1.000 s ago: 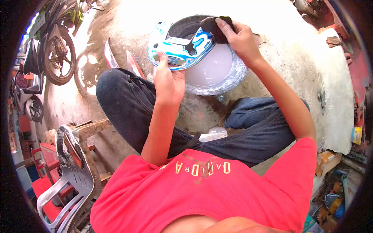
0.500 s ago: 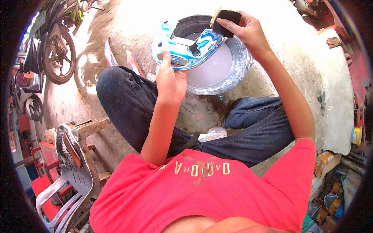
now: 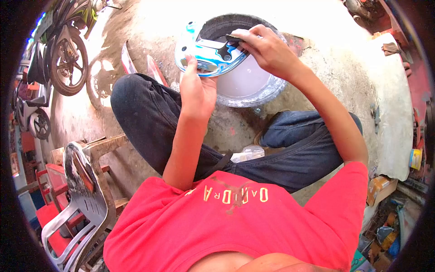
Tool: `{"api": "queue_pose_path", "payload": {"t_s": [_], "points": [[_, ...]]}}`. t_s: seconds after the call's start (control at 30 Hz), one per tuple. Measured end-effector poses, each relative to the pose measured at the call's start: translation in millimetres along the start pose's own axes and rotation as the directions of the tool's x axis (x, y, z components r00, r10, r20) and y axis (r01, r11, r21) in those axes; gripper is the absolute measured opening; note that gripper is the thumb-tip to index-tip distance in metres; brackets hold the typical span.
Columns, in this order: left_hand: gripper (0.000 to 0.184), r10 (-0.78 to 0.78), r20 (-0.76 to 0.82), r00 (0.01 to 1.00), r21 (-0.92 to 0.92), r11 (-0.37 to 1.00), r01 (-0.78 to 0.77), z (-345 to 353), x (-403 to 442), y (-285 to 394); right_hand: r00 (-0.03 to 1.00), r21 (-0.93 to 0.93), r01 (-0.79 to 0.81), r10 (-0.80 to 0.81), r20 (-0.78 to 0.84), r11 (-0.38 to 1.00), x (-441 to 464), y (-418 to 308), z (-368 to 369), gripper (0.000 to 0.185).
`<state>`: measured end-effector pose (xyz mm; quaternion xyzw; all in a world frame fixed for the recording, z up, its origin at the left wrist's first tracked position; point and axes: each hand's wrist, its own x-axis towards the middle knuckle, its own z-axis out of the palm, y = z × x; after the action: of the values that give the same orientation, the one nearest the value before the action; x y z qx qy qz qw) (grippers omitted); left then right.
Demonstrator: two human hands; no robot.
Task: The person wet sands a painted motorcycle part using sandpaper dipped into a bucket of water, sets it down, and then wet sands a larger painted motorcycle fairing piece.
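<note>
A curved panel, white with blue swirls and a black patch (image 3: 206, 56), is tilted over the left part of a wide basin (image 3: 267, 93). My left hand (image 3: 198, 90) grips its near left edge, thumb on top and fingers underneath. Cloudy whitish water (image 3: 247, 79) fills the basin's bottom. My right hand (image 3: 267, 49) pinches a small black sanding sheet (image 3: 234, 39) and presses it on the right part of the panel. Much of the sheet is hidden by the fingers.
Red-and-white panels (image 3: 156, 70) lie on the concrete floor left of the basin. A worn plastic chair (image 3: 90, 204) stands at lower left, motorcycles (image 3: 68, 63) at upper left. A cardboard box (image 3: 380, 188) is at right. A clear plastic bag (image 3: 249, 153) lies between my legs.
My right hand has moved down and left with the black sheet, from above the basin's rim onto the panel. The left hand still holds the panel, nearly in place.
</note>
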<state>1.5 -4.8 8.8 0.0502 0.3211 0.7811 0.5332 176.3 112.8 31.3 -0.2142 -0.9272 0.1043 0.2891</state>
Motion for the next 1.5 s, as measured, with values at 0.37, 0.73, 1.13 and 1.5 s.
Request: {"api": "queue_pose_path", "payload": {"t_s": [0.37, 0.73, 1.13, 1.5], "points": [[0.034, 0.018, 0.008, 1.0, 0.024, 1.0, -0.018, 3, -6, 5, 0.995, -0.047, 0.1, -0.1, 0.001, 0.994, -8, 2, 23, 0.041], [0.032, -0.005, -0.052, 0.999, 0.027, 1.0, 0.007, 5, -11, -2, 0.981, 0.097, -0.183, 0.188, -0.047, 0.978, -12, -3, 35, 0.04], [0.042, 0.02, -0.009, 1.0, 0.099, 0.995, -0.019, 4, -5, -4, 0.991, 0.128, -0.134, 0.137, -0.014, 0.983, -18, -18, 40, 0.047], [0.035, 0.03, -0.057, 0.998, 0.087, 0.996, -0.025, 8, -9, -3, 0.999, 0.125, -0.007, 0.013, -0.05, 0.992, -20, -45, 39, 0.045]]}}
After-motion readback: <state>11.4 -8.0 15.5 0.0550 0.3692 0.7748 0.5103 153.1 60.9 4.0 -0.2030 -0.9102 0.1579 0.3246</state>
